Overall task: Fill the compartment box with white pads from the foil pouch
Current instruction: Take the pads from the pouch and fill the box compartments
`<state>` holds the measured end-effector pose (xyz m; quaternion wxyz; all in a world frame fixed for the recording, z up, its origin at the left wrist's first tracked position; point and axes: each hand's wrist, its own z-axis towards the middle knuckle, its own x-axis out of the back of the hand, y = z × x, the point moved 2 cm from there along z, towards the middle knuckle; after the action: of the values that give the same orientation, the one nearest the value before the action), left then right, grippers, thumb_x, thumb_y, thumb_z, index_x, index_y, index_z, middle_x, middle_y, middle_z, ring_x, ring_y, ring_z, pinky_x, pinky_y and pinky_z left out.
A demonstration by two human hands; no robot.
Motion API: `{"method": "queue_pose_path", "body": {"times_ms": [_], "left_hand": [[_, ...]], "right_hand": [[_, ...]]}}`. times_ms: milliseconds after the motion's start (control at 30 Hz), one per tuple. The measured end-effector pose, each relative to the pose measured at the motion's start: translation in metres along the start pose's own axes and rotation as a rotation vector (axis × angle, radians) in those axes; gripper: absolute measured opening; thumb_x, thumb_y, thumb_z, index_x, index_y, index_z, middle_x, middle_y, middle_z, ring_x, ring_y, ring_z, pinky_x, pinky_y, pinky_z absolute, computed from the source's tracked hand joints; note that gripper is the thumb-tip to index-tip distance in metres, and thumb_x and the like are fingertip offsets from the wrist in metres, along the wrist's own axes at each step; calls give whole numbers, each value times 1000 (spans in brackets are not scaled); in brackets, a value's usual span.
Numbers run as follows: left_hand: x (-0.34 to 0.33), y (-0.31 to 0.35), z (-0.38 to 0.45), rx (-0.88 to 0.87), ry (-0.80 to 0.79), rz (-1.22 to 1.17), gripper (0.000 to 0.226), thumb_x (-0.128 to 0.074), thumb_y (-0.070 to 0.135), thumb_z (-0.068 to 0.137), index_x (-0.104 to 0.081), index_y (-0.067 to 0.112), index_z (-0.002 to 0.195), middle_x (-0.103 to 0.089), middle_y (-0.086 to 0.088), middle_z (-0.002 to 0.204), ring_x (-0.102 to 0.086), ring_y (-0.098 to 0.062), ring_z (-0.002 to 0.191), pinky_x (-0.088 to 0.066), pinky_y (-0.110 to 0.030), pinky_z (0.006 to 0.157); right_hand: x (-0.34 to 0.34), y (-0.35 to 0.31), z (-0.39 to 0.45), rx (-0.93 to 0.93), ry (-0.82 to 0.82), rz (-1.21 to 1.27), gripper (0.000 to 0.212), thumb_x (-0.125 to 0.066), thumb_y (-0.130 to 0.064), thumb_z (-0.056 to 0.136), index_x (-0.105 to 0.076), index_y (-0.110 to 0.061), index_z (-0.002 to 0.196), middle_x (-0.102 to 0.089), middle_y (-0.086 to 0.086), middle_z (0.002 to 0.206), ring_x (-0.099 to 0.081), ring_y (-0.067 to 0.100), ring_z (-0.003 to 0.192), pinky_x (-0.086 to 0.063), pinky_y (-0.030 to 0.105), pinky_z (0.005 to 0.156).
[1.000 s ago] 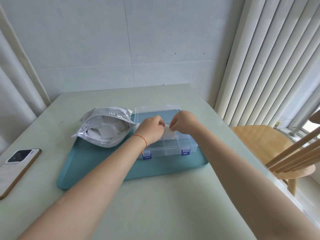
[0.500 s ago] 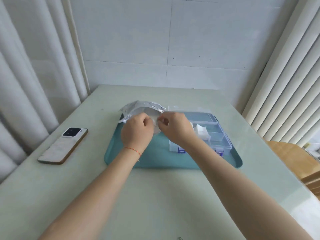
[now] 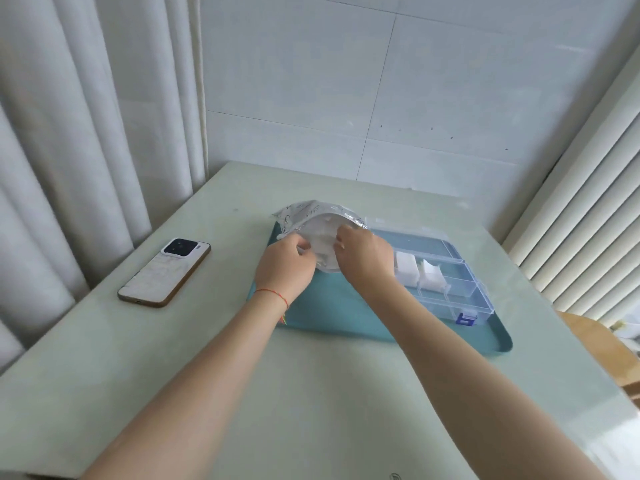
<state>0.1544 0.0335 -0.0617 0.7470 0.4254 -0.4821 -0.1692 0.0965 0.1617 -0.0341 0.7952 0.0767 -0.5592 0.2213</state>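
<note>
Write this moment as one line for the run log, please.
left hand, right hand: at foil pouch mouth | compartment box: open, white pads inside | on tray

No sleeves on me, both arms bare right up to the frame edge. Only thing I've got on is a thin red string (image 3: pixel 273 294) round my left wrist.

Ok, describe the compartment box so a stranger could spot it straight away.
Find the teal tray in the middle of the pale green table. The compartment box sits on the tray's right half, right of the crinkled foil pouch where both hands are busy. Unlike the silver pouch, it is clear hard plastic with dividers, a blue latch, and white pads in two cells.
</note>
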Motion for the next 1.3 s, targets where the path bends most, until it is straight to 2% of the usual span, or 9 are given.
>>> {"method": "queue_pose_path", "body": {"times_ms": [133, 233, 367, 467, 567, 800, 1033, 1167, 1300], "left_hand": [[-2, 4, 0, 60, 5, -245, 16, -49, 28, 84, -62, 22, 78, -68, -2, 80, -66, -27, 75, -53, -36, 72], [-4, 23, -7, 124, 34, -539, 19, -53, 32, 83, -63, 16, 80, -66, -4, 75, -60, -18, 55, -50, -33, 56], [-20, 52, -13, 141, -378, -981, 38, -51, 47, 90, -66, 17, 108, -69, -8, 97, -66, -18, 80, -52, -31, 70], [-34, 62, -16, 162, -695, -1185, 50, -56, 56, 87, -59, 18, 119, -64, -12, 110, -60, -28, 100, -48, -47, 98], [-46, 69, -17, 187, -742, -1148, 37, -51, 40, 96, -63, 13, 119, -59, -11, 98, -50, -30, 94, -46, -50, 100], [-64, 85, -15, 261, -792, -1165, 32, -55, 27, 89, -70, 14, 114, -64, -12, 104, -62, -28, 92, -58, -45, 84], [-77, 97, -7, 274, -611, -1008, 21, -56, 28, 98, -67, 12, 106, -68, -11, 94, -68, -21, 74, -54, -24, 53], [-87, 94, -7, 261, -526, -854, 31, -56, 31, 98, -62, 6, 117, -66, -13, 95, -67, -22, 70, -52, -24, 49], [-93, 102, -11, 309, -577, -913, 18, -62, 29, 94, -66, 13, 104, -60, -6, 88, -59, -17, 77, -50, -23, 49]], "right_hand": [[25, 19, -9, -137, 15, 453, 11, -63, -23, 87, -67, -12, 89, -53, -4, 73, -49, 17, 67, -37, 25, 52], [37, 36, -21, -280, -115, 963, 17, -71, -19, 84, -61, -7, 78, -53, 4, 64, -41, 15, 50, -32, 19, 43], [42, 54, -36, -287, -307, 1332, 19, -70, -16, 88, -60, -6, 76, -55, 11, 70, -37, 17, 52, -26, 25, 50], [43, 64, -42, -272, -379, 1326, 18, -65, -17, 93, -64, -5, 79, -59, -3, 57, -37, 14, 50, -27, 21, 49], [44, 76, -43, -289, -370, 1236, 21, -62, -21, 95, -70, -5, 83, -67, 0, 69, -41, 14, 50, -32, 19, 46], [59, 99, -35, -357, -222, 1081, 18, -61, -17, 91, -67, -1, 96, -66, 2, 65, -42, 14, 43, -31, 20, 41], [69, 113, -21, -335, -150, 1101, 8, -67, -11, 88, -65, -5, 83, -60, 1, 62, -43, 14, 41, -31, 21, 41], [68, 119, -23, -343, -141, 1048, 8, -67, -11, 87, -66, -3, 87, -60, -4, 56, -52, 13, 42, -39, 25, 43], [71, 120, -29, -312, -177, 932, 9, -65, -12, 88, -65, -3, 91, -57, -9, 47, -49, 8, 36, -39, 18, 41]]}}
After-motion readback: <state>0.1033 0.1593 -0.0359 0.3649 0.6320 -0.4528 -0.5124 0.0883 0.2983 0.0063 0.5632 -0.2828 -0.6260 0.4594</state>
